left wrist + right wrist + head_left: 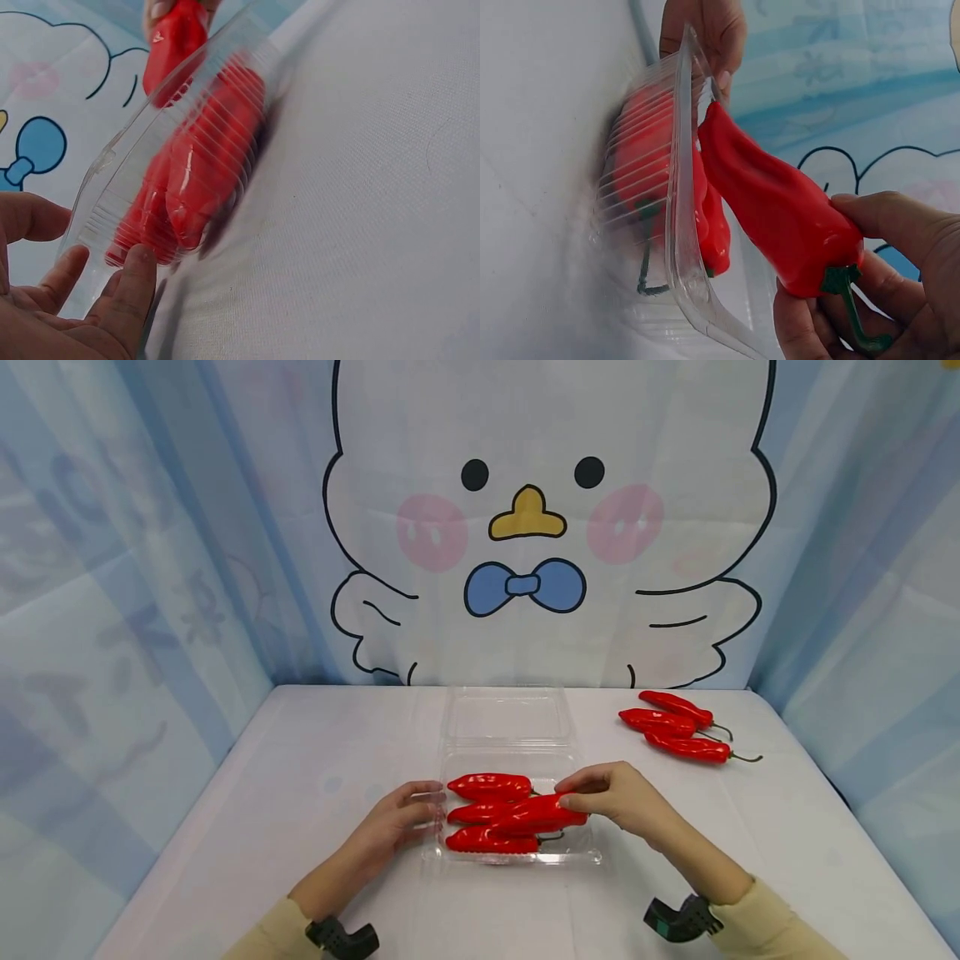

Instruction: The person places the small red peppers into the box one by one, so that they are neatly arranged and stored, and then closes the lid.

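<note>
My right hand (618, 797) grips a red chili pepper (546, 814) near its green stem end. The pepper slants over the clear plastic box (577, 858), tip pointing left, above the rim in the right wrist view. Inside the box lie three more red peppers (489, 787), side by side with tips to the left. Along the box's left side, the fingers of my left hand (396, 821) rest against the ribbed wall, spread and slightly bent. The held pepper partly covers the middle one from the head view.
The box's clear lid (510, 717) lies folded back behind it. Three loose red peppers (686, 747) lie at the table's back right. A white cloth covers the table (337, 752), and curtains (172, 568) with a cartoon bird stand behind and at both sides.
</note>
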`<state>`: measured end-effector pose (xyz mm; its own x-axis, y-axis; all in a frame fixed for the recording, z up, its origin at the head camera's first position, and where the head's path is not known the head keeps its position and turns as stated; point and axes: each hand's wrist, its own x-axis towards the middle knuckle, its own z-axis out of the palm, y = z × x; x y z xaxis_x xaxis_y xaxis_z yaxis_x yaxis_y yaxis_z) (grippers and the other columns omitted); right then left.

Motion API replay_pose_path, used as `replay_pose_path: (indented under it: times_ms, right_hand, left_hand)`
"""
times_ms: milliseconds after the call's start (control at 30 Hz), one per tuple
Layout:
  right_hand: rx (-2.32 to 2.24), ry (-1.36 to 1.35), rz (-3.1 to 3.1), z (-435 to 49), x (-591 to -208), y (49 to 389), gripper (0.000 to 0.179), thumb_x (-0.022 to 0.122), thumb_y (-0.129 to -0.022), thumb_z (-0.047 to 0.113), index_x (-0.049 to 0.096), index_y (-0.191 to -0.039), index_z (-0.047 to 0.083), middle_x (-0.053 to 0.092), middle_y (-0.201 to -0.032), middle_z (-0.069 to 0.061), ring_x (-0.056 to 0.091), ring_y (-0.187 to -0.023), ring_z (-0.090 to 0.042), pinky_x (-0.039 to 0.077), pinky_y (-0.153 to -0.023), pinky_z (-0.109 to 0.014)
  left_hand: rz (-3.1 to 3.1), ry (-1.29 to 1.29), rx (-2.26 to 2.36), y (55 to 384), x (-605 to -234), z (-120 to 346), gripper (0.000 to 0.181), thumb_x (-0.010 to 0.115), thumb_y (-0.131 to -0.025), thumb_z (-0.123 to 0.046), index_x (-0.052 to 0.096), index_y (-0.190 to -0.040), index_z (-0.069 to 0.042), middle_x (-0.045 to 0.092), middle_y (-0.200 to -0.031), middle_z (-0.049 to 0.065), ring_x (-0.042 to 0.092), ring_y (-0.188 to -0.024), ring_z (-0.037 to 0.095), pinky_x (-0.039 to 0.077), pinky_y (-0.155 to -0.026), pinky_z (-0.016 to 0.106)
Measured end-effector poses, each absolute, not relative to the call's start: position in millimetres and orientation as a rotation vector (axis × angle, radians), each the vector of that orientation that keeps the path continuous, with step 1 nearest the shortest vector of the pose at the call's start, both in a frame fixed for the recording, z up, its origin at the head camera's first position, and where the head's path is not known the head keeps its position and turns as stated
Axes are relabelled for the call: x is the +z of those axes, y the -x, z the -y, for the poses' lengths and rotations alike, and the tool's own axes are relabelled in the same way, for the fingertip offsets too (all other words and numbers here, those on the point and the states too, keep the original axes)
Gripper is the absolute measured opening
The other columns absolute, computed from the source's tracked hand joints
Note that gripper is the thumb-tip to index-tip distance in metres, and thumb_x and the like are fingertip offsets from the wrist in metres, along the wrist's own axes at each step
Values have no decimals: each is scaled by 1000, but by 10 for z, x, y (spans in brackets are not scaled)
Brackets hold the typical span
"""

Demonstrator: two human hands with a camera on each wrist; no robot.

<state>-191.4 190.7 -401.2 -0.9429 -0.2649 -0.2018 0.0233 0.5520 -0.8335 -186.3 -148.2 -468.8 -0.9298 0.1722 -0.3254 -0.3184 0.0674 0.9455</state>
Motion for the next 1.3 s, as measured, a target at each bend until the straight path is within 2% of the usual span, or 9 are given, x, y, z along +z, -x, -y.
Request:
replay_pose_path:
  times_ms: [467,733,1033,1200,1300]
  right_hand:
    - [-1355,345,-2457,-1684,-4084,1921,21,79,-89,22,79,-107,10,75,-103,-2,65,-92,-19,62,-84,-42]
    - [-1371,410,-2473,-1596,-4154,1923,15,79,-88,19,77,-101,11,74,-97,-2,65,-90,-19,60,-75,-33]
    - [-1371,479,-2484,-1492,-4229,1886,12,81,-86,14,76,-95,9,71,-91,0,65,-83,-17,58,-71,-27]
    - [-1348,535,-2498,-1440,-4235,1851,12,81,-85,13,74,-94,11,69,-91,1,62,-84,-17,56,-74,-22]
    - [-1323,606,-2511,-1416,-4240,1825,11,80,-86,14,74,-95,14,69,-93,2,61,-89,-17,57,-80,-28]
  left_hand:
    - [-2028,163,1937,1860,-4727,1453,50,67,-95,-15,53,-142,-4,58,-145,21,67,-111,22,56,-103,45]
    - [-2036,166,1936,1860,-4729,1446,50,67,-94,-15,53,-141,-4,57,-145,20,67,-111,22,56,-103,45]
    - [-2020,153,1932,1861,-4725,1457,51,67,-95,-16,53,-142,-3,57,-145,21,66,-110,21,57,-101,43]
    - [-2027,148,1928,1857,-4725,1458,50,65,-96,-15,52,-142,-3,56,-146,22,67,-108,20,57,-101,44]
    - [-2031,150,1929,1853,-4729,1450,49,64,-96,-15,52,-142,-3,56,-145,22,67,-108,19,57,-101,44]
